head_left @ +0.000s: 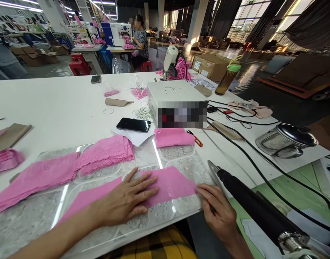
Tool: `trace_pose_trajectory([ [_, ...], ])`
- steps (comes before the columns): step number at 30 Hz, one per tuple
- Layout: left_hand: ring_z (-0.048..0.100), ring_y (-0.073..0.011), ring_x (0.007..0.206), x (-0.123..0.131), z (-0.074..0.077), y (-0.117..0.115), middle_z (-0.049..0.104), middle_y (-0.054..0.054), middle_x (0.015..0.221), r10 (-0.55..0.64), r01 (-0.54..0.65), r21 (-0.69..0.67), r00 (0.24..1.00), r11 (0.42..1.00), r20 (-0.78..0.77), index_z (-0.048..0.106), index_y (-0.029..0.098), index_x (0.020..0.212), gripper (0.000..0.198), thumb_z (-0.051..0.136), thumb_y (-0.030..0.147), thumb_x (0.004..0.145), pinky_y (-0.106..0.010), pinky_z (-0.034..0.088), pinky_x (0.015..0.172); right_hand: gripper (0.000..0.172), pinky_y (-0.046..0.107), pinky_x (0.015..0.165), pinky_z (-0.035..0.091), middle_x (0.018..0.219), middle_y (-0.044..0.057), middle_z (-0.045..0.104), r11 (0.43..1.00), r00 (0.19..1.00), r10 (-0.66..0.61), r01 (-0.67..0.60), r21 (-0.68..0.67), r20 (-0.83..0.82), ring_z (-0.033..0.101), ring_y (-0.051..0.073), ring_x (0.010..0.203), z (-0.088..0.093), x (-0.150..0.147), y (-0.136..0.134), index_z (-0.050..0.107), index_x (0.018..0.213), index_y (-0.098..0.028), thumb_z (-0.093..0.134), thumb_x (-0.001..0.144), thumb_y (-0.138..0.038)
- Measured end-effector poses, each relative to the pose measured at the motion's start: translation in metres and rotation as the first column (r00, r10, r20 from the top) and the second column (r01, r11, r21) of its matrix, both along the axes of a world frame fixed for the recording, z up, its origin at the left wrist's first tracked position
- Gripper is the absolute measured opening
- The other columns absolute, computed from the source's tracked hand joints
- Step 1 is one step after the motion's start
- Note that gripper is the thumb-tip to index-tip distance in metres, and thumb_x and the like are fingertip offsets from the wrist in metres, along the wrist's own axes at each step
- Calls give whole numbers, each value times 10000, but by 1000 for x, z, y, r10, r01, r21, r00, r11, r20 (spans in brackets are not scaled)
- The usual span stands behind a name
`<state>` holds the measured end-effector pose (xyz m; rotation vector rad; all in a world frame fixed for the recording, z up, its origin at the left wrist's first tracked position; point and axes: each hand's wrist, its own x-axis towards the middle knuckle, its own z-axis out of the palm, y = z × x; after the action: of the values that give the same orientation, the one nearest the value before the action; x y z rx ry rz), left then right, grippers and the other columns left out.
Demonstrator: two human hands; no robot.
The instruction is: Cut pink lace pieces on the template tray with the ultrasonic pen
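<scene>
Pink cloth seems light, limp, best held by its edge; left grip lies spread, right grip: cannot tell.

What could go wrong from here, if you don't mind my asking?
The black-handled tool lies beside the right hand, so a sideways move might bring hand and tip together; whether the tip is hot or sharp, I cannot tell.

The pink fabric under the flat left hand could crease or shift if the hands pull unevenly.

The metal pot stands near the table's edge and might get knocked.
</scene>
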<state>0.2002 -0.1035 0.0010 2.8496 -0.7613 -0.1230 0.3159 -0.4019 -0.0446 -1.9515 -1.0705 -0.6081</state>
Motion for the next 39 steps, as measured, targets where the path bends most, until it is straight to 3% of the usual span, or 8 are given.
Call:
trace_pose_trajectory([
  [9,254,-258,1472,-5,-5,1,321,-39,1565,-1,-7,58,989,998,146,246,274,1542,602,451,470,1011,-495,-68,1216,55,260,744,574,1006,78,640,979,977,-156,133,-153,-147,670,172,926,5,7,4,632,879,-222,578,885,-212],
  [24,254,-250,1473,-9,-9,2,345,-10,1554,74,-79,21,985,997,156,181,295,1551,594,413,455,1028,-511,-21,1221,95,265,725,553,1026,76,622,962,956,-157,91,-259,-248,641,180,948,4,15,6,600,871,-227,526,917,-264],
  [31,249,-244,1474,-10,-13,2,359,-30,1550,60,-70,39,973,997,222,223,247,1547,589,420,445,1028,-494,-91,1211,131,280,756,536,960,63,616,961,964,-162,105,-256,-213,629,173,925,2,17,8,570,821,-223,498,929,-247],
  [39,282,-257,1462,-10,-13,6,410,-16,1523,111,-114,5,975,993,191,210,292,1548,593,438,443,1022,-521,-31,1218,152,276,701,533,968,76,617,957,951,-174,102,-271,-256,629,178,902,7,20,11,581,809,-218,485,924,-247],
])
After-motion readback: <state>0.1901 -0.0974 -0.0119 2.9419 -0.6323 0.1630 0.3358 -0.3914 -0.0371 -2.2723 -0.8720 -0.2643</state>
